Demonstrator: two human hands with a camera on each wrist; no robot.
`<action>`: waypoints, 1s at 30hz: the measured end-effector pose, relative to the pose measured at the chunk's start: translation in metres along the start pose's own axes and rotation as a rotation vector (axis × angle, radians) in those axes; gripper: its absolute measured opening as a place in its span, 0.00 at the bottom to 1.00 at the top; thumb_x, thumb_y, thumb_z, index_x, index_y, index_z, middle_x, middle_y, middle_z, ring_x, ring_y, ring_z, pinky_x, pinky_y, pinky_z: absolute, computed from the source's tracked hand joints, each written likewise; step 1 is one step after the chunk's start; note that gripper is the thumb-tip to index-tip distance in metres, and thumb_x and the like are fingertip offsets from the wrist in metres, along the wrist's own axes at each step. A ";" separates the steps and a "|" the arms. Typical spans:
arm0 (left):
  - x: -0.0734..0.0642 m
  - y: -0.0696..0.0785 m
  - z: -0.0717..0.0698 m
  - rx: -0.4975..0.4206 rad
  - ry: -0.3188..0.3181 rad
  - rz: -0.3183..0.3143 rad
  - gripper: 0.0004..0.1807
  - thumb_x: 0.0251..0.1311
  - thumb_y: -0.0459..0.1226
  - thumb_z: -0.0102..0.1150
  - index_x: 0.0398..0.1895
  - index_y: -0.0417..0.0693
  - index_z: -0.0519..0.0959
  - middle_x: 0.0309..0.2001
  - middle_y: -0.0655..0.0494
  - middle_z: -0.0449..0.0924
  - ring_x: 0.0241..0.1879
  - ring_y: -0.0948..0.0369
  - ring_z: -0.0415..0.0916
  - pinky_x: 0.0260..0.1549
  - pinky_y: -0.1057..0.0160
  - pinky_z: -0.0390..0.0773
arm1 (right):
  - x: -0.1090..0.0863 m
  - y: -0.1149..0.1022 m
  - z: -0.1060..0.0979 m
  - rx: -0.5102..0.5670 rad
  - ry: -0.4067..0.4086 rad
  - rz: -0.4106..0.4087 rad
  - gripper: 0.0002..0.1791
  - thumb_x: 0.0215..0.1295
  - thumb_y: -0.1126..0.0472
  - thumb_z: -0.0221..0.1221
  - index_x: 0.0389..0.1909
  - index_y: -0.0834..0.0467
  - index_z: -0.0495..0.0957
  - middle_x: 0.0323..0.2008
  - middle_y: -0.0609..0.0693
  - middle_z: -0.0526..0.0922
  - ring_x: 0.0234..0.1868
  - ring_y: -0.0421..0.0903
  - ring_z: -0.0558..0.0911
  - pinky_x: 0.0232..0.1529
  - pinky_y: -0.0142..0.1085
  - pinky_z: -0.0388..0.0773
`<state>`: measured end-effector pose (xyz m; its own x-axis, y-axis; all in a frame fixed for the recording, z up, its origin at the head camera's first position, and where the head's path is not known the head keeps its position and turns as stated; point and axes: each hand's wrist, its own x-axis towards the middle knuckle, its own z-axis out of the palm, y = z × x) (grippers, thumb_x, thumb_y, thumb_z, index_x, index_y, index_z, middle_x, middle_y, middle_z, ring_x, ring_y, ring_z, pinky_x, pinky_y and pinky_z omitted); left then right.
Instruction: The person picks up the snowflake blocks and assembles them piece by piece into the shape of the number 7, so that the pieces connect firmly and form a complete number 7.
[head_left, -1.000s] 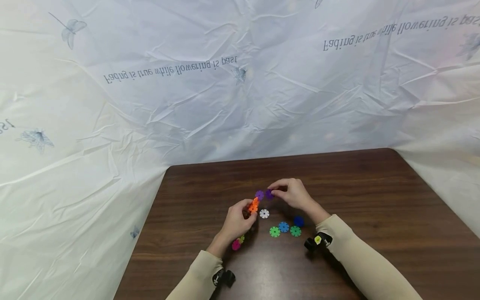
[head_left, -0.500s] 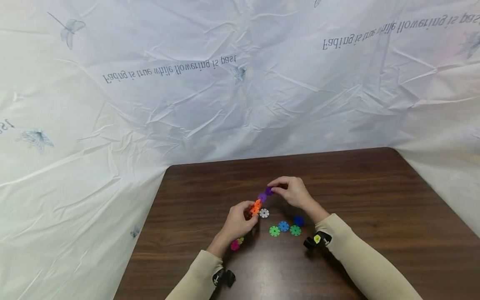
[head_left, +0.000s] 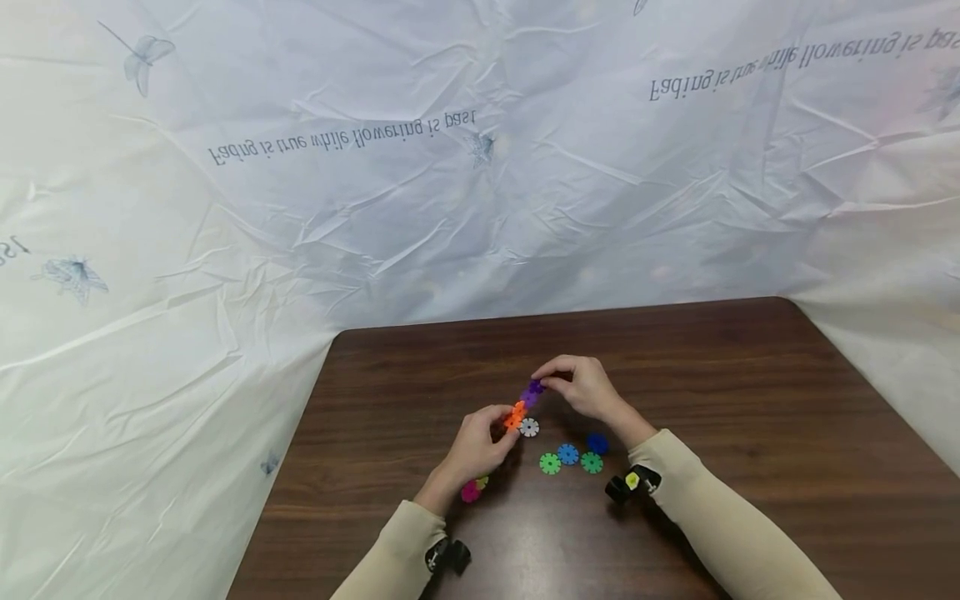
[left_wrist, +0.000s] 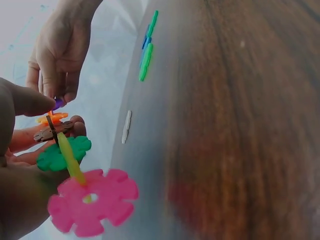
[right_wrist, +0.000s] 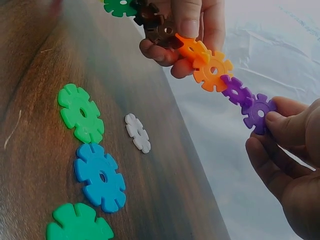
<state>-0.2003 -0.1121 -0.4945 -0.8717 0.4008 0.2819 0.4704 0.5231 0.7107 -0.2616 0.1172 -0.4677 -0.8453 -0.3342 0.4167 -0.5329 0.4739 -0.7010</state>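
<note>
Slotted snowflake discs are linked into a chain between the hands. My left hand (head_left: 477,444) grips it around the brown (right_wrist: 164,32) and orange (right_wrist: 214,80) discs, with the thumb on an orange one. My right hand (head_left: 588,387) pinches the end purple disc (right_wrist: 252,120) between thumb and fingers. Another purple disc (right_wrist: 234,92) sits between that one and the orange part, apparently touching both. From the left hand's other side hang a green disc (left_wrist: 77,146), a yellow disc (left_wrist: 71,157) seen edge-on and a pink disc (left_wrist: 107,205). Fingers hide part of the middle.
Loose on the brown table (head_left: 712,358) lie a white disc (head_left: 529,434), a light green disc (head_left: 550,470), a blue disc (head_left: 567,461), a green disc (head_left: 592,469) and a dark blue disc (head_left: 597,443). A printed white sheet (head_left: 450,225) hangs behind the table.
The purple discs and the orange part have come from a bent line into a nearly straight one. My left hand has shifted slightly right; my right hand has hardly moved.
</note>
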 end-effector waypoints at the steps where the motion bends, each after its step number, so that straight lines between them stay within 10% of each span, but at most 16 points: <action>1: 0.000 0.000 0.000 0.000 -0.004 0.002 0.17 0.61 0.34 0.62 0.53 0.38 0.78 0.42 0.50 0.83 0.37 0.62 0.78 0.39 0.66 0.80 | 0.000 0.000 0.000 -0.004 -0.002 0.000 0.10 0.61 0.65 0.65 0.36 0.46 0.87 0.38 0.44 0.87 0.36 0.40 0.84 0.32 0.31 0.80; 30: -0.002 -0.003 0.007 -0.050 -0.056 0.032 0.15 0.64 0.32 0.60 0.53 0.37 0.77 0.41 0.51 0.83 0.37 0.65 0.79 0.39 0.68 0.80 | -0.002 0.006 0.003 -0.008 -0.039 0.053 0.10 0.62 0.67 0.64 0.34 0.47 0.86 0.38 0.46 0.87 0.31 0.38 0.82 0.31 0.32 0.78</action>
<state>-0.1990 -0.1090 -0.5014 -0.8464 0.4594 0.2694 0.4895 0.4719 0.7333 -0.2628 0.1182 -0.4742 -0.8702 -0.3400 0.3566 -0.4883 0.4983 -0.7165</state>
